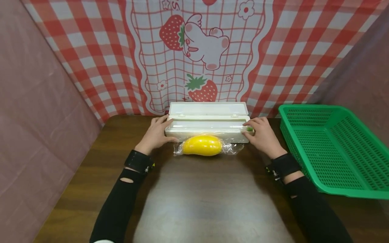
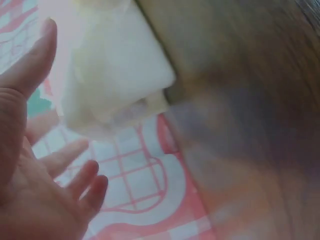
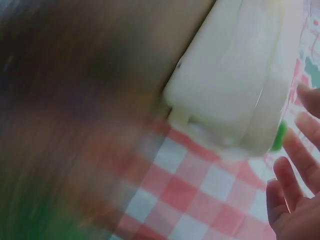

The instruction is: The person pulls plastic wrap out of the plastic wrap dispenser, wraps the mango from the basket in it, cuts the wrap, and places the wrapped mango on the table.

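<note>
A white cling film dispenser (image 1: pixel 208 130) lies lengthwise at the back of the table, its lid (image 1: pixel 208 108) raised. Clear film shows along its front. Just before it is a yellow mango-shaped fruit (image 1: pixel 202 145) in clear film, the film ends bunched at both sides. At the dispenser's left end is my left hand (image 1: pixel 155 133), thumb and fingers spread apart around the corner. My right hand (image 1: pixel 263 135) is at the other end, fingers loosely bent beside a small green slider (image 3: pixel 279 136). Whether either hand presses on the dispenser is hard to tell.
To the right, a green plastic basket (image 1: pixel 322 189) stands on the brown wooden table (image 1: pixel 209 199). A red-and-white checked cloth (image 1: pixel 103 57) with strawberry prints hangs directly behind the dispenser. Pinkish cloth (image 1: pixel 39 111) borders the left side.
</note>
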{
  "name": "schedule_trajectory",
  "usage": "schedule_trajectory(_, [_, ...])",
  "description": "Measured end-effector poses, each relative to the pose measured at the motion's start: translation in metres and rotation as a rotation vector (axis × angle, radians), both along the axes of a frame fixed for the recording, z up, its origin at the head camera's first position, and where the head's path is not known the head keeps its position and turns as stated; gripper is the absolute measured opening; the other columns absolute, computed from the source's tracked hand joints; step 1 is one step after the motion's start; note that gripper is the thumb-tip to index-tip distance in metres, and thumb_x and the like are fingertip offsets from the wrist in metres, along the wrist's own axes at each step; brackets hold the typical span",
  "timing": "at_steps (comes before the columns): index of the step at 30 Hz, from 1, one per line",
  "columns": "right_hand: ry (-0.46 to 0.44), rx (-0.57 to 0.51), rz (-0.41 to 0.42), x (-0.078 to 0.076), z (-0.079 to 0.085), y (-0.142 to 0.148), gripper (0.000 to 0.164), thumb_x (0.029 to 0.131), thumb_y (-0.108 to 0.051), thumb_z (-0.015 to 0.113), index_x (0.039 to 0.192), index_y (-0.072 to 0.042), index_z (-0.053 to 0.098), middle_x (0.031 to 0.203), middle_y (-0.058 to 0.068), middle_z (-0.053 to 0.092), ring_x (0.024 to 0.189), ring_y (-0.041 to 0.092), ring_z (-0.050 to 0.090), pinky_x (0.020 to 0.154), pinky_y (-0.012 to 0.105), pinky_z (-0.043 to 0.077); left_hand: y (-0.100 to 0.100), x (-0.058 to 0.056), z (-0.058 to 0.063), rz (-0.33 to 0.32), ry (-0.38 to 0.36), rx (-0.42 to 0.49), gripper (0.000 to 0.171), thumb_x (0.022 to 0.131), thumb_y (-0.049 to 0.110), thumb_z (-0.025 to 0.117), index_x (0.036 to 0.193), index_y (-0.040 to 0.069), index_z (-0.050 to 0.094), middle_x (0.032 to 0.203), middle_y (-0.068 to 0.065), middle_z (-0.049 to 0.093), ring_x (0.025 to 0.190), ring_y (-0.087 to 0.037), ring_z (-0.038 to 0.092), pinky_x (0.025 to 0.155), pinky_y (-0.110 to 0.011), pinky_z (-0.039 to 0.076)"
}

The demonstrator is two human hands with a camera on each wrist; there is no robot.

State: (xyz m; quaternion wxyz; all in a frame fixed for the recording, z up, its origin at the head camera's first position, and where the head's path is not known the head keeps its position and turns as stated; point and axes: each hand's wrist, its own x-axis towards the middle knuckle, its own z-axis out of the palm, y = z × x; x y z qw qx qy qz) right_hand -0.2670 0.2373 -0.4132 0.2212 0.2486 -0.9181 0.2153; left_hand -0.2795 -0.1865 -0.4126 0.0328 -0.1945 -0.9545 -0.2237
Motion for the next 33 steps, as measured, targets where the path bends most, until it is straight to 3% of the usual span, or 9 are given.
schedule_trajectory(6, [0.022, 0.041, 0.084, -0.003, 0.000, -0.018, 0.036, 0.079, -0.015, 0.086, 0.109, -0.001, 0.072, 0.106, 0.017, 0.064, 0.100, 0.037, 0.047, 0.085, 0.052, 0.037, 0.013, 0.008, 0.011, -0.112, 0.063, 0.112, 0.049, 0.083, 0.035, 0.082, 0.124, 0.011, 0.069, 0.137, -0.011, 0.056, 0.123, -0.032, 0.043, 0.101, -0.047, 0.038])
schedule_trajectory(9, [0.017, 0.042, 0.091, -0.004, -0.001, -0.027, 0.033, 0.078, -0.015, 0.087, 0.106, -0.004, 0.074, 0.103, 0.015, 0.064, 0.098, 0.036, 0.048, 0.082, 0.053, 0.036, 0.024, 0.010, 0.011, -0.128, 0.100, 0.092, 0.038, 0.086, 0.032, 0.080, 0.116, 0.010, 0.071, 0.121, -0.008, 0.065, 0.112, -0.027, 0.052, 0.095, -0.043, 0.044])
schedule_trajectory(15, [0.037, 0.052, 0.076, -0.012, -0.006, -0.043, 0.021, 0.080, -0.019, 0.086, 0.094, -0.008, 0.076, 0.087, 0.007, 0.064, 0.087, 0.030, 0.049, 0.078, 0.050, 0.037, 0.039, 0.011, 0.003, -0.097, 0.280, -0.054, 0.028, 0.085, 0.030, 0.082, 0.103, 0.010, 0.075, 0.100, -0.004, 0.062, 0.099, -0.023, 0.057, 0.084, -0.036, 0.050])
schedule_trajectory(19, [0.052, 0.039, 0.058, -0.011, -0.010, -0.046, 0.016, 0.079, -0.018, 0.086, 0.085, -0.009, 0.075, 0.076, 0.003, 0.061, 0.082, 0.027, 0.051, 0.077, 0.048, 0.039, 0.038, 0.015, 0.002, -0.079, 0.345, -0.068, 0.013, 0.086, 0.022, 0.080, 0.092, 0.011, 0.077, 0.092, -0.003, 0.059, 0.092, -0.022, 0.057, 0.079, -0.035, 0.051])
schedule_trajectory(22, [0.060, 0.019, 0.061, -0.008, -0.010, -0.045, 0.013, 0.079, -0.014, 0.086, 0.083, -0.009, 0.074, 0.073, 0.002, 0.060, 0.082, 0.027, 0.053, 0.076, 0.048, 0.039, 0.036, 0.017, 0.002, -0.087, 0.339, -0.065, 0.009, 0.089, 0.019, 0.078, 0.089, 0.011, 0.076, 0.090, -0.001, 0.057, 0.091, -0.021, 0.056, 0.077, -0.035, 0.051])
schedule_trajectory(25, [0.071, -0.011, 0.096, -0.004, -0.009, -0.045, 0.014, 0.078, -0.010, 0.086, 0.080, -0.008, 0.072, 0.072, 0.002, 0.059, 0.081, 0.027, 0.053, 0.075, 0.046, 0.039, 0.035, 0.019, 0.001, -0.093, 0.285, -0.033, 0.009, 0.092, 0.019, 0.074, 0.091, 0.010, 0.071, 0.091, -0.001, 0.055, 0.090, -0.020, 0.054, 0.075, -0.034, 0.050])
schedule_trajectory(30, [0.097, -0.064, 0.157, 0.000, -0.008, -0.043, 0.017, 0.076, -0.004, 0.086, 0.080, -0.005, 0.070, 0.075, 0.005, 0.059, 0.080, 0.028, 0.052, 0.075, 0.043, 0.039, 0.030, 0.024, 0.001, -0.088, 0.183, 0.099, 0.010, 0.098, 0.020, 0.066, 0.096, 0.011, 0.062, 0.092, -0.003, 0.055, 0.089, -0.020, 0.051, 0.074, -0.035, 0.048])
schedule_trajectory(33, [0.087, -0.082, 0.174, 0.006, -0.008, -0.041, 0.016, 0.077, 0.001, 0.084, 0.084, -0.005, 0.071, 0.078, 0.006, 0.060, 0.082, 0.028, 0.052, 0.074, 0.042, 0.041, 0.023, 0.030, 0.000, -0.151, 0.178, 0.189, 0.008, 0.096, 0.018, 0.067, 0.095, 0.012, 0.062, 0.091, -0.001, 0.057, 0.089, -0.019, 0.052, 0.076, -0.036, 0.047])
